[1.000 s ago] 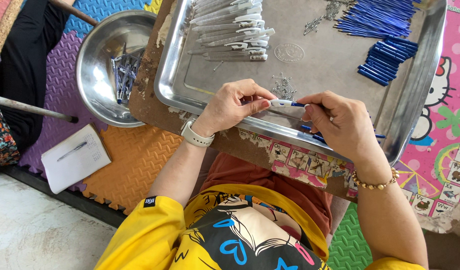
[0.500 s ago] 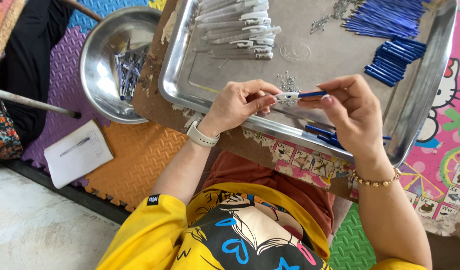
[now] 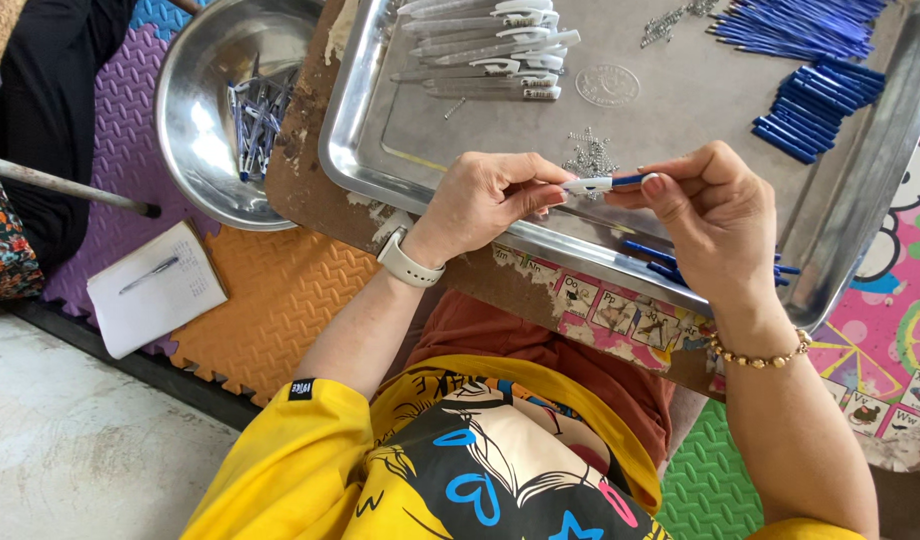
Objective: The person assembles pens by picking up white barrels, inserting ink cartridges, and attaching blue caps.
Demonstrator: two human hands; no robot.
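Two hands on one pen part [image 3: 602, 184], mid-frame, just above the near rim of the tray [image 3: 380, 170]. Long axis near horizontal in frame, tilted slightly up toward the right. White end in the left hand [image 3: 485, 195], blue end in the right hand [image 3: 710, 215]. Left hand: thumb and forefinger pinching the white tip, other fingers curled under. Right hand: fingertips pinching the blue end, several more blue pieces tucked lower in the palm, sticking out toward the right edge. Part held between both, fingertips of the two hands close together, neither clearly nearer.

Small pile of springs [image 3: 592, 158] on the tray directly behind the part, just beside the left fingertips. Row of clear-and-white barrels [image 3: 490, 50] top centre of frame, well apart from the hands. Blue refills [image 3: 800, 25] top right, shorter blue pieces [image 3: 815, 110] just below them. Round bowl [image 3: 195, 130] upper left, off the tray, holding a few assembled pens. Notepad with pen [image 3: 155, 290] lower left on the foam mat. Watch on left wrist, bead bracelet on right.
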